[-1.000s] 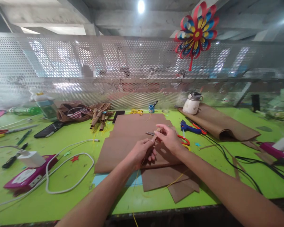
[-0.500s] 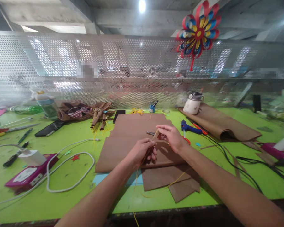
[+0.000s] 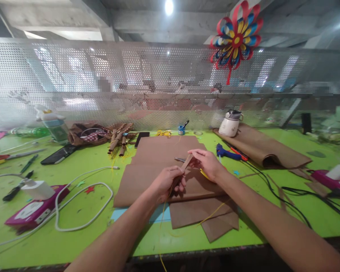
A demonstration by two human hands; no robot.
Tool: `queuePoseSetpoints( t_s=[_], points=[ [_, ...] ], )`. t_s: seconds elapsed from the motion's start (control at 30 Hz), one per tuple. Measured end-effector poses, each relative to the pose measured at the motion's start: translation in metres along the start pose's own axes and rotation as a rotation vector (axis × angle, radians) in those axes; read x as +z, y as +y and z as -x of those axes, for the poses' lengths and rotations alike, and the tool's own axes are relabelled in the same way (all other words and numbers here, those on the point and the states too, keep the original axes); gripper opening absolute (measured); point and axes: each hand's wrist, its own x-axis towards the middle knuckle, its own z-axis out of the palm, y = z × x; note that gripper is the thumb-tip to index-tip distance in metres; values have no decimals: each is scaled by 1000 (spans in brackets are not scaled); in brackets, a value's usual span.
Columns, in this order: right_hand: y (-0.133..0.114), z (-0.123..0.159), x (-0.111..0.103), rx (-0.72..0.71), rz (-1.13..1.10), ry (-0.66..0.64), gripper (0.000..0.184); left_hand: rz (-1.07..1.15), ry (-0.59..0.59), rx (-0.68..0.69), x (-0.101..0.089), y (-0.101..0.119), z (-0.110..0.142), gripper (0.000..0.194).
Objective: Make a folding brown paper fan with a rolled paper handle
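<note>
My left hand [image 3: 170, 182] pinches the lower end of a narrow folded strip of brown paper [image 3: 187, 161]. The fingertips of my right hand [image 3: 206, 163] are closed on its upper end. Yellow thread [image 3: 162, 219] hangs below my left hand and runs past the table's front edge. Both hands are over large sheets of brown paper [image 3: 147, 181] stacked on the green table. Pointed metal blades [image 3: 180, 159] lie on the paper behind the strip. A curved yellow piece [image 3: 204, 173] shows beneath my right hand, mostly covered.
A blue glue gun [image 3: 226, 152] lies to the right, its black cable trailing forward. Behind it stands a white flask [image 3: 230, 124] beside rolled brown paper [image 3: 266, 147]. On the left are a phone [image 3: 59, 154], a white cable [image 3: 112, 190], a purple power strip [image 3: 34, 211] and rolled paper pieces [image 3: 119, 141].
The paper strip shows longer between my hands, as my right fingertips have shifted slightly up and right. The yellow piece under my right hand has come into view.
</note>
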Motion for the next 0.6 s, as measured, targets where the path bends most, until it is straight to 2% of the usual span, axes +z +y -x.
queuePoseSetpoints(
  t_s=[0.13, 0.33, 0.6],
  points=[
    [-3, 4, 2, 15, -1, 0, 36, -3, 7, -3, 0, 0, 0, 15],
    [-2, 9, 13, -78, 103, 16, 40, -13, -3, 17, 1, -1, -1, 15],
    [-2, 3, 6, 5, 55, 27, 31, -9, -15, -3, 1, 1, 1, 15]
  ],
)
